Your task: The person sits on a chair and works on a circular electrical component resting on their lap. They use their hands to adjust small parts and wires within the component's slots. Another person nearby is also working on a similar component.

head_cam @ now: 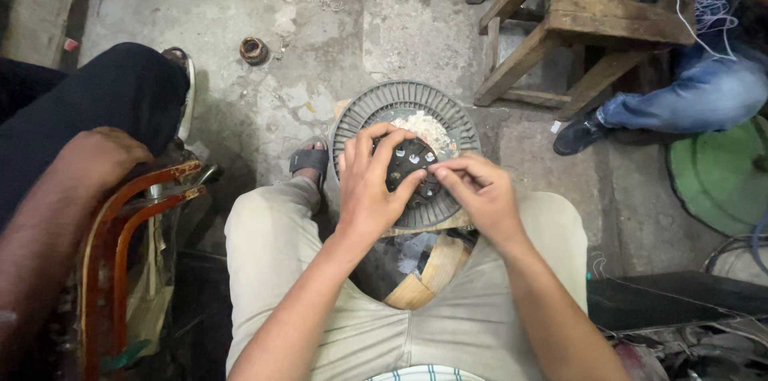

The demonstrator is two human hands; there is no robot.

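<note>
Ribbed motor cover (364, 113) gripped by left hand (370, 185); right hand (478, 193) pinching at hub. Wooden stool (584, 13) beyond cover; neighbour's hand (96, 157) left.

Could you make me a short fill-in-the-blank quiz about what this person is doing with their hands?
1. Both hands work on a round, ribbed grey disc that rests on the person's ____.
2. The left hand lies over the disc's dark ____, which has small pale pieces set around it.
3. The right hand pinches at that part with its ____.
4. On the wooden stool lies a tool with ____ handles.

Missing words: knees; centre; fingers; red
</note>
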